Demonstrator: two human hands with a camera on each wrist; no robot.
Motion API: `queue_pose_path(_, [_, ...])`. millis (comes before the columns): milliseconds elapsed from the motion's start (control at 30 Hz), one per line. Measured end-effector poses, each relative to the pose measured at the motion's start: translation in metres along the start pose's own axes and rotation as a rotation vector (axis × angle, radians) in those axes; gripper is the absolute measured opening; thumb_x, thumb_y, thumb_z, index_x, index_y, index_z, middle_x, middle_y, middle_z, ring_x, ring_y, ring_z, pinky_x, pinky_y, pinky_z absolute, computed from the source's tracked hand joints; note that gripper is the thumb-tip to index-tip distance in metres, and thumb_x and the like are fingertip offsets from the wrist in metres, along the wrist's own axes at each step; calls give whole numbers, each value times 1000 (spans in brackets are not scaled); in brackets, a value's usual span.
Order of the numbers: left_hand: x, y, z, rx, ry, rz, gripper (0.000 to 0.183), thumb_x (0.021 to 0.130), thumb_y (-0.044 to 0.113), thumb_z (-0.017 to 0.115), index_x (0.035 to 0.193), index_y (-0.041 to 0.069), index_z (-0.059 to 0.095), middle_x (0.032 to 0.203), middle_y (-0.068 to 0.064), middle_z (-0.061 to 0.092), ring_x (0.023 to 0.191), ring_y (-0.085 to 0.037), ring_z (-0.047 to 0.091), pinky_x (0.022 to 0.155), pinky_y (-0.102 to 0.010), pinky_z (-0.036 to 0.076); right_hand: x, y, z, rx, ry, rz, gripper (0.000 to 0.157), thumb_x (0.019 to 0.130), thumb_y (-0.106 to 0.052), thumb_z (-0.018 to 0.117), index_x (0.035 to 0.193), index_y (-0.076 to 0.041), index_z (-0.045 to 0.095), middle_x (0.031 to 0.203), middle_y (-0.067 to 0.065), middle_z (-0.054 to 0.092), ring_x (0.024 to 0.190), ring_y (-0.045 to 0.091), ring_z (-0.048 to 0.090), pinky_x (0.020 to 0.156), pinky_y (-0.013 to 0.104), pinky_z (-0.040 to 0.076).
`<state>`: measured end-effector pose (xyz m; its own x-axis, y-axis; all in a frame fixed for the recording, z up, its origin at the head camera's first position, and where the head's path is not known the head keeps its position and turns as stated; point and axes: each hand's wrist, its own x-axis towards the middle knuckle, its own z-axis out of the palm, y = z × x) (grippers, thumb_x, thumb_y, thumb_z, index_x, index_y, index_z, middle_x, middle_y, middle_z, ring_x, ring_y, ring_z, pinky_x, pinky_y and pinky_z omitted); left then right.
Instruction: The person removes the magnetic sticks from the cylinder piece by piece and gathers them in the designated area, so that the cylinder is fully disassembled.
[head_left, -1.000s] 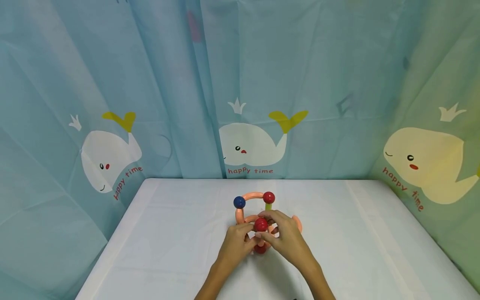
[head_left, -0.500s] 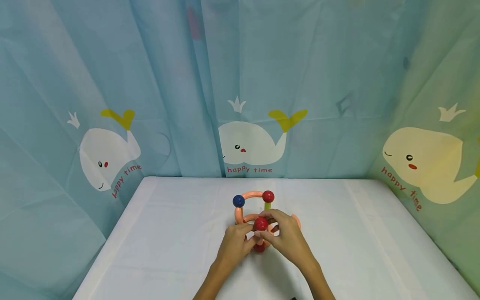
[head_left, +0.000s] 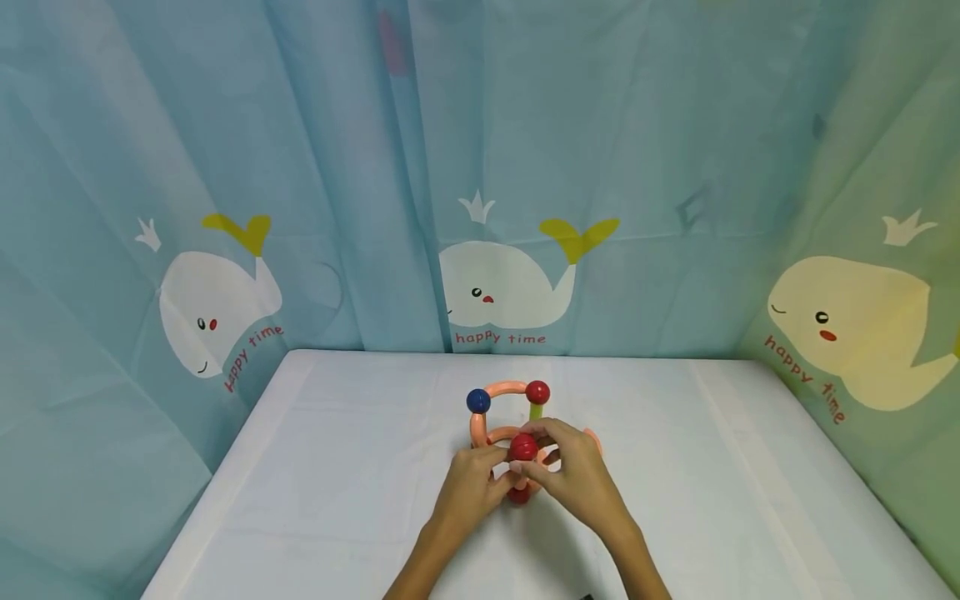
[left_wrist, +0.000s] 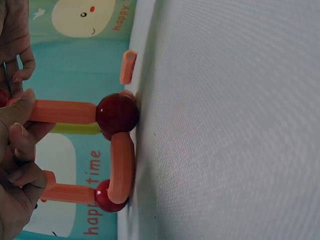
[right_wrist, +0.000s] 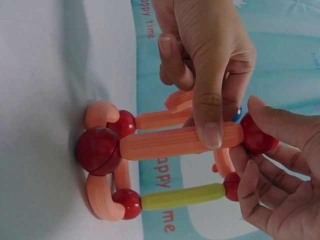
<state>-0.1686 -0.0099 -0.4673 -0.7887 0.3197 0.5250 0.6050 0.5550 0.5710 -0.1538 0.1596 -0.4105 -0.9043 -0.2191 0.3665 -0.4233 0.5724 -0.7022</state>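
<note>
The left hand (head_left: 472, 485)'s grip clamps 1 upright orange rod (right_wrist: 175, 143); the right hand (head_left: 576, 477) pinches the red ball (right_wrist: 256, 135) at the rod's top, above the counter (head_left: 360, 442). Apparent step: seating the ball; next calls for aligned pressure.

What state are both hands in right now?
Left hand: pinching the straight, ridged orange plastic-looking rod.
Right hand: holding the glossy red ball at that rod's top end.
</note>
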Motion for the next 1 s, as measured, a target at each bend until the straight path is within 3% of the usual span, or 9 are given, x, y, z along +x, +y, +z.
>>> queue_pose_path(200, [2,0,-1,10,3,9,15,86,22,75,95,11,76,73,6,69,55,4,35,50,-6,28,1,1,-1,7,14,-26,37,75,-18,84,106,-6,68,91,-4,70,85,16,66,67,25,56])
queue_pose_path(400, [2,0,0,7,5,19,16,86,24,74,96,11,76,77,5,72,57,0,42,52,-7,32,1,1,-3,-18,23,-62,38,74,-16,85,106,-6,68,90,-3,71,82,10,66,66,24,56])
queue_pose_path(567, [1,-2,-1,-46,12,1,22,86,28,74,103,14,76,89,5,75,61,-4,50,52,-8,34,0,-4,-6,88,39,-34,35,77,-17,83,106,-10,64,94,-1,69,71,7,68,63,26,56])
queue_pose_path(667, [0,-5,-2,-55,26,2,24,84,29,75,103,15,76,88,5,75,60,-2,48,51,-8,34,0,-8,-6,138,45,-17,34,78,-19,82,105,-12,63,94,-1,69,69,6,68,62,26,57])
queue_pose_path(833, [1,-6,-3,-4,33,41,20,84,25,77,99,13,77,86,4,76,59,1,43,53,-5,32,1,-11,-4,125,44,-24,34,78,-22,83,105,-13,65,92,-3,69,73,8,68,65,25,57])
queue_pose_path(1000, [1,-6,-1,-19,25,43,16,83,25,77,94,14,76,80,7,73,54,4,36,49,-4,28,0,-8,-11,101,109,-39,36,79,-22,82,109,-12,65,93,-4,70,74,8,66,65,24,56])
